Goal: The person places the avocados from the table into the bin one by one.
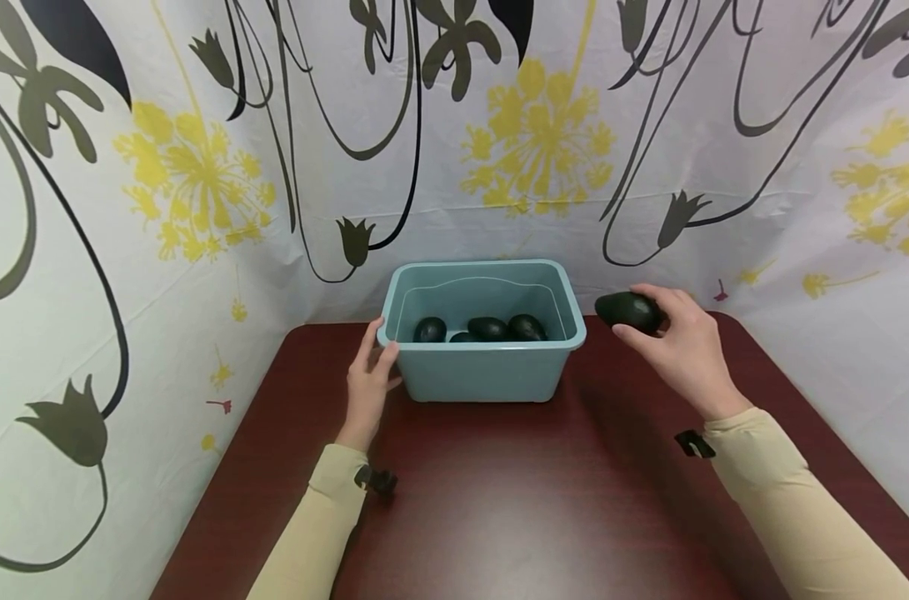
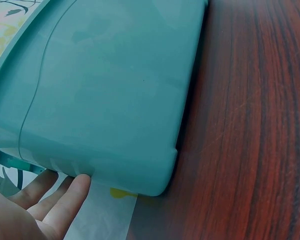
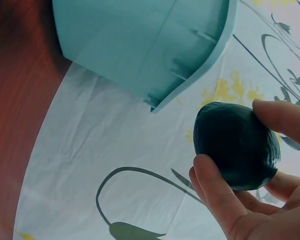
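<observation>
A light blue plastic tub [image 1: 478, 375] stands at the far edge of the table. Inside it lie several dark green avocados [image 1: 488, 328], partly hidden by the front wall. At the tub's left front corner, my left hand [image 1: 367, 385] touches the rim and side; the left wrist view shows its fingertips [image 2: 81, 184] against the wall. Right of the tub, my right hand [image 1: 681, 348] grips another avocado [image 1: 628, 312] in the air, at about rim height. In the right wrist view this held avocado [image 3: 235, 145] sits between thumb and fingers, apart from the tub.
The dark red-brown wooden table [image 1: 499, 500] extends toward me, with light reflecting off its surface. Behind it and along both sides hangs a white cloth [image 1: 289, 200] printed with yellow flowers and dark stems. Each sleeve cuff carries a small black device.
</observation>
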`<state>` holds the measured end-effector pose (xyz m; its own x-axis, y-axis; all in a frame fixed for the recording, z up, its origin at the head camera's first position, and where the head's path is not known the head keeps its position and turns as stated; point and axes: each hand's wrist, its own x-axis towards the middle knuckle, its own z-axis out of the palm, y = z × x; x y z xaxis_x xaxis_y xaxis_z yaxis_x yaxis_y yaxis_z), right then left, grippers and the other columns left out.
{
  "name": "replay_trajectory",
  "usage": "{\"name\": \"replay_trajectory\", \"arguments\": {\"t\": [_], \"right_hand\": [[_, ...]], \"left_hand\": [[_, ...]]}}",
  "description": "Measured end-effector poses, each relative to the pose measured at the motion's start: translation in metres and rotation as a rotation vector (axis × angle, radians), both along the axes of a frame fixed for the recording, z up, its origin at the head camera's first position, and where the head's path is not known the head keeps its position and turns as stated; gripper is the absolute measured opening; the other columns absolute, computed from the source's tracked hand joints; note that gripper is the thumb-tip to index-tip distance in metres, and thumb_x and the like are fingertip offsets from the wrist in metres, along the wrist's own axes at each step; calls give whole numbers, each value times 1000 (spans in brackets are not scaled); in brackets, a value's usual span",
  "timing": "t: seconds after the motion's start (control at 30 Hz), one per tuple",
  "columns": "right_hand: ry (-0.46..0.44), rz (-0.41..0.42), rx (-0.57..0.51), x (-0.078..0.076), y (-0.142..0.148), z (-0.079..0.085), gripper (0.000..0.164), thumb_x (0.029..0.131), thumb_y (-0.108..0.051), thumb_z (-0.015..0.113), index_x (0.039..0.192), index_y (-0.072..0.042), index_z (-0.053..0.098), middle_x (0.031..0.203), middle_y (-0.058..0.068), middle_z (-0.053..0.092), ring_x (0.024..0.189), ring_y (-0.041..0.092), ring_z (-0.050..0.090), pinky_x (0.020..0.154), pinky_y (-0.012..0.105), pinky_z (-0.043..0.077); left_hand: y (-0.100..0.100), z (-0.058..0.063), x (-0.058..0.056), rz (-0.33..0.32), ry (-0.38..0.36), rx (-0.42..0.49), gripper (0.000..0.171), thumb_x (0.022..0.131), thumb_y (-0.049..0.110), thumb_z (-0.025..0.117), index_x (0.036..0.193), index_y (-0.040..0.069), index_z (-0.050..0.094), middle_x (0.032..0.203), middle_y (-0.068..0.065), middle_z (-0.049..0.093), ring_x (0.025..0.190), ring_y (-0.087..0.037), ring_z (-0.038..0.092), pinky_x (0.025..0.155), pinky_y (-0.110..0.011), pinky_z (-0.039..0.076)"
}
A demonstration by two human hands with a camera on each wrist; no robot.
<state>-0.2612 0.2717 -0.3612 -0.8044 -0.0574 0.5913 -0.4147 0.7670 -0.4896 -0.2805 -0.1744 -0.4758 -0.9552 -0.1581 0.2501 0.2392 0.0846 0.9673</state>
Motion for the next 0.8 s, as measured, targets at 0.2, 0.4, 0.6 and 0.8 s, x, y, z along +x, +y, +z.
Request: {"name": "replay_trajectory", "arguments": {"t": [0.2,0.4,0.6,0.8], "right_hand": [[14,17,-15,0,-3,5,58,85,-33,82,138,-21,62,121,6,61,95,23,58,75,14,40],[18,27,-27,-1,-8,10,58,84,-33,83,138,-22,62,123,4,61,97,22,59,76,14,43],[16,46,-41,-1,-16,18,59,85,-34,82,138,-23,61,122,3,60,99,21,61,77,7,42],[42,61,-45,-2,-25,28,60,84,-35,83,139,-25,61,122,3,61,101,21,60,74,8,43]], "left_hand": [[0,0,-1,-5,-10,4,57,95,55,63,148,51,42,148,-9,50,125,-27,55,89,-56,53],[1,12,7,-33,-27,28,60,96,50,64,151,44,41,150,-14,47,127,-29,53,91,-58,51],[4,28,19,-48,-24,32,60,99,42,64,154,35,41,149,-19,47,126,-30,54,91,-60,50],[1,11,7,-39,-23,37,58,98,46,64,151,44,41,150,-17,47,127,-29,54,91,-59,51]]}}
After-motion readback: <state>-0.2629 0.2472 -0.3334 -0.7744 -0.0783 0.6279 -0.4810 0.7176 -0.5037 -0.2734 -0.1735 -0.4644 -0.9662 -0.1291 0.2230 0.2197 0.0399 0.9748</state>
